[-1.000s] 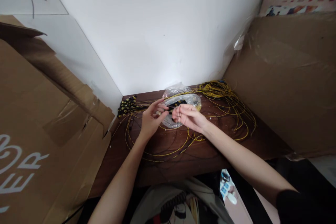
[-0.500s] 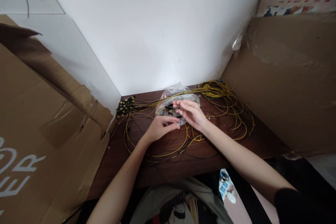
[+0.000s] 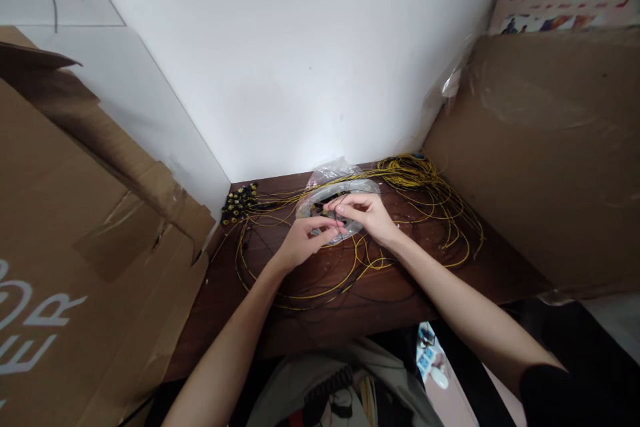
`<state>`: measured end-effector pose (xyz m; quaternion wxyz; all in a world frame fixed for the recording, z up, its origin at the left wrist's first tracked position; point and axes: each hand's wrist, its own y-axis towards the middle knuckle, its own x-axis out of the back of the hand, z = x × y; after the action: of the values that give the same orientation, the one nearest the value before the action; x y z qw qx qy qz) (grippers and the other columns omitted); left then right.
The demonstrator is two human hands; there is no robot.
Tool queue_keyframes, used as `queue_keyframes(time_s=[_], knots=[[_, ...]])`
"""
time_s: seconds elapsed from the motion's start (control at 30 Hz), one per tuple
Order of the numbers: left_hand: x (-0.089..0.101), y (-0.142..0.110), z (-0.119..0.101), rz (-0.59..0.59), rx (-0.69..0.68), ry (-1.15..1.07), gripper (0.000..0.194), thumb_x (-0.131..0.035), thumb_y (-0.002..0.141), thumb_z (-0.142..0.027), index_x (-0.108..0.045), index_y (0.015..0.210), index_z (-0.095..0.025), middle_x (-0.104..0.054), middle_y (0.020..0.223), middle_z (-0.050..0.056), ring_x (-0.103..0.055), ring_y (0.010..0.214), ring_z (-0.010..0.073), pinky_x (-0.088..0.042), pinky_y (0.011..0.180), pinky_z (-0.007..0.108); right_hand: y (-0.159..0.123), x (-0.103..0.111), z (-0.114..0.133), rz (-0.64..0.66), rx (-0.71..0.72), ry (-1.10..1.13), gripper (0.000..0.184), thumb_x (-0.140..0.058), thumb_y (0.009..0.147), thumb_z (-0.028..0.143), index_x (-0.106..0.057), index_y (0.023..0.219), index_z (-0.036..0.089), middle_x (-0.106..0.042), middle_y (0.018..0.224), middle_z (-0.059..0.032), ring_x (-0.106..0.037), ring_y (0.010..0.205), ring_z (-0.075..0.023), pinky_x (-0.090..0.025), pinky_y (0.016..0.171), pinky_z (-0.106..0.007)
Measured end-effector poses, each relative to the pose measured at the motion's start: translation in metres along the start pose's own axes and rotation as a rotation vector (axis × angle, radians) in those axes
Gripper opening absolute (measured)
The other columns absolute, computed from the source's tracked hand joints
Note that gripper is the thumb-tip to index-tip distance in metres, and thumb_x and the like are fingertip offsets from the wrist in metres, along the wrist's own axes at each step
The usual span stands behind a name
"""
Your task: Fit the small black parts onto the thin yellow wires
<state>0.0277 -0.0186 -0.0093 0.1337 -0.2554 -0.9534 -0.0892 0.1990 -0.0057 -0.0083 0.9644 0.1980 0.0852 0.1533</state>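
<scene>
My right hand (image 3: 367,215) is closed in a pinch on a thin black wire (image 3: 337,216), above a clear plastic bag (image 3: 306,207). A short length of the wire runs down to my left hand (image 3: 307,241), whose thumb and fingertips are pressed together around it. Small dark parts lie in the bag, partly hidden by my fingers. Yellow and black cables (image 3: 300,296) loop over the brown tabletop (image 3: 310,327) below and around both hands.
A cluster of black and yellow connectors (image 3: 239,203) lies to the left. At the back right is a coiled bundle of yellow cables (image 3: 407,172). Cardboard boxes (image 3: 100,213) flank the table on both sides, and a white panel (image 3: 300,67) rises behind.
My right hand has tilted and come slightly lower, its thumb and fingers closer together. My left thumb and fingertips have shifted slightly up, nearer to the right hand.
</scene>
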Motion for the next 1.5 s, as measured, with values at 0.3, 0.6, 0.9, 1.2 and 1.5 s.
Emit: queue_keyframes(time_s=[0.3, 0.6, 0.9, 1.2, 1.5], knots=[[0.008, 0.002, 0.004, -0.16, 0.001, -0.238, 0.025, -0.061, 0.074, -0.032, -0.068, 0.089, -0.013, -0.065, 0.067, 0.003, -0.037, 0.04, 0.0026, -0.028, 0.04, 0.018, 0.003, 0.006, -0.002, -0.077, -0.009, -0.024, 0.02, -0.06, 0.078, 0.038, -0.064, 0.076, 0.018, -0.069, 0.082, -0.0039, -0.064, 0.079, -0.0158, -0.051, 0.072, -0.03], [0.046, 0.007, 0.009, -0.892, -0.244, -0.463, 0.018, -0.067, 0.07, -0.027, -0.069, 0.084, -0.016, -0.068, 0.086, 0.004, -0.054, 0.061, 0.0058, -0.044, 0.058, 0.017, 0.013, 0.039, 0.004, -0.713, 0.27, 0.021, 0.016, -0.054, 0.079, 0.029, -0.052, 0.067, 0.019, -0.055, 0.073, 0.0013, -0.056, 0.072, -0.0103, -0.047, 0.056, -0.02], [0.081, 0.001, 0.012, -0.976, -0.169, -1.004, 0.012, -0.05, 0.086, -0.023, -0.06, 0.079, -0.022, -0.069, 0.083, -0.002, -0.064, 0.077, 0.007, -0.05, 0.078, 0.021, 0.008, 0.097, 0.014, -0.898, 0.104, 0.962, 0.015, -0.036, 0.07, 0.009, -0.038, 0.06, 0.02, -0.063, 0.09, -0.0045, -0.062, 0.093, -0.0135, -0.057, 0.071, -0.028], [0.08, -0.008, 0.007, -0.646, -0.223, -1.43, 0.036, -0.025, 0.093, -0.009, -0.052, 0.069, -0.014, -0.055, 0.055, -0.004, -0.045, 0.038, -0.0011, -0.038, 0.042, 0.007, -0.001, 0.112, 0.016, -0.833, 0.01, 1.314, 0.015, -0.033, 0.076, 0.008, -0.038, 0.066, 0.019, -0.043, 0.05, 0.005, -0.044, 0.036, -0.0048, -0.034, 0.027, -0.012], [0.074, -0.006, -0.002, -0.476, -0.103, -1.184, 0.03, -0.034, 0.092, -0.022, -0.057, 0.075, -0.016, -0.035, 0.044, -0.006, -0.026, 0.031, 0.0037, -0.017, 0.031, 0.016, 0.009, 0.098, 0.009, -0.544, -0.321, 0.8, 0.008, -0.049, 0.081, 0.015, -0.052, 0.074, 0.016, -0.045, 0.051, 0.0072, -0.028, 0.029, 0.0001, -0.021, 0.021, -0.009]])
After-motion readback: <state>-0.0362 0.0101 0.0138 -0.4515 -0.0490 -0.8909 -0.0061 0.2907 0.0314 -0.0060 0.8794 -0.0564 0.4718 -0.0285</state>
